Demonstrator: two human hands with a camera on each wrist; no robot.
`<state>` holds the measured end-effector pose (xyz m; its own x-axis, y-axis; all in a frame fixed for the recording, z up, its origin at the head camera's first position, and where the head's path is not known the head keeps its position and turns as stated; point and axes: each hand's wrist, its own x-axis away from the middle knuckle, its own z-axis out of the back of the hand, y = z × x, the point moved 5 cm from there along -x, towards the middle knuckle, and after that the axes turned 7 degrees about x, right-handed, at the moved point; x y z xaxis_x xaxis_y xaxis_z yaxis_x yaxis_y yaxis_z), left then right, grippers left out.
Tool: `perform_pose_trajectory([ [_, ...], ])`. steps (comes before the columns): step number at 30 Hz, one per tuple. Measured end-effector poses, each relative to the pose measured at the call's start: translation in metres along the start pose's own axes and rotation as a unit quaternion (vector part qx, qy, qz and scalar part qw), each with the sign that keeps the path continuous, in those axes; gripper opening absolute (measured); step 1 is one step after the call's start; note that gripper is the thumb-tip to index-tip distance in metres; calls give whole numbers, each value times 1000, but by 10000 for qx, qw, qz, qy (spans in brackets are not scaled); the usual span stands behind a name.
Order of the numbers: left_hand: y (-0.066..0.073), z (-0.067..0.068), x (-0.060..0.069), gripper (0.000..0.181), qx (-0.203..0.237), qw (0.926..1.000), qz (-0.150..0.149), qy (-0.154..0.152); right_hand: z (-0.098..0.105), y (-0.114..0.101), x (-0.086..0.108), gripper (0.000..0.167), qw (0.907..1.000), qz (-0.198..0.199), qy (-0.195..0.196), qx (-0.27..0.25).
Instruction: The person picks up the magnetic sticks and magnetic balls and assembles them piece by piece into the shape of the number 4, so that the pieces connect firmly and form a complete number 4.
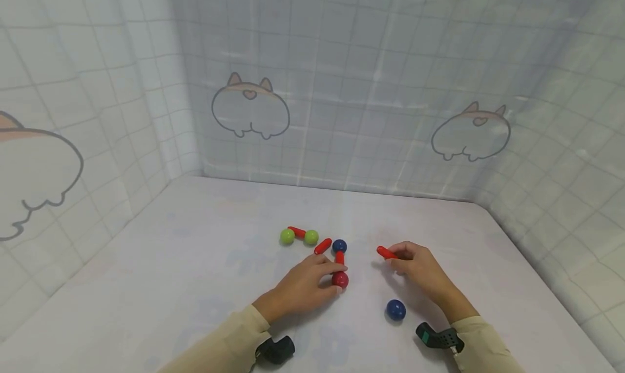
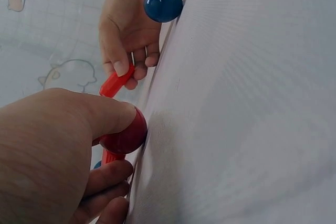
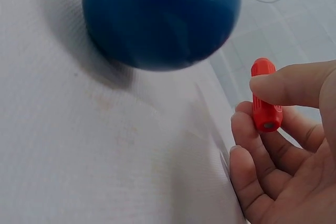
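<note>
My left hand (image 1: 307, 289) grips a glossy red ball (image 1: 340, 280), the thumb lying on it in the left wrist view. A red toy building rod (image 1: 339, 258) runs from this ball to a dark blue ball (image 1: 339, 246) on its far side. To the right, my right hand (image 1: 417, 267) pinches another red rod (image 3: 266, 95) between thumb and fingers. This rod has ridged sides and a small grey spot on its end. A larger-looking loose blue ball (image 1: 395, 310) lies on the table nearer to me, close below the right hand.
Left of the blue ball, a loose red rod (image 1: 323, 246) lies on the white table (image 1: 219, 319). Farther back are two green balls (image 1: 287, 236) with a red rod (image 1: 297, 232) between them. A patterned curtain (image 1: 342, 118) encloses the table at the back and sides.
</note>
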<state>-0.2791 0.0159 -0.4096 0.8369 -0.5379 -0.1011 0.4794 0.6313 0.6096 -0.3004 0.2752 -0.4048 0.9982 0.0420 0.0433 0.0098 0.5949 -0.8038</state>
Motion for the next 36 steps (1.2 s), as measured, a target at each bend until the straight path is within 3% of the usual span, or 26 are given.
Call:
perform_pose_trajectory([
  [11,-1,0,2,45,17,10000,1,12,-3,1,-1,26,10000,45,-11,-77],
  [20,0,0,0,44,-21,10000,-46,5,-2,0,1,33,9990,83,16,428],
  [36,-1,-1,-1,45,-69,10000,-1,-2,-2,0,0,30,9990,61,-56,429],
])
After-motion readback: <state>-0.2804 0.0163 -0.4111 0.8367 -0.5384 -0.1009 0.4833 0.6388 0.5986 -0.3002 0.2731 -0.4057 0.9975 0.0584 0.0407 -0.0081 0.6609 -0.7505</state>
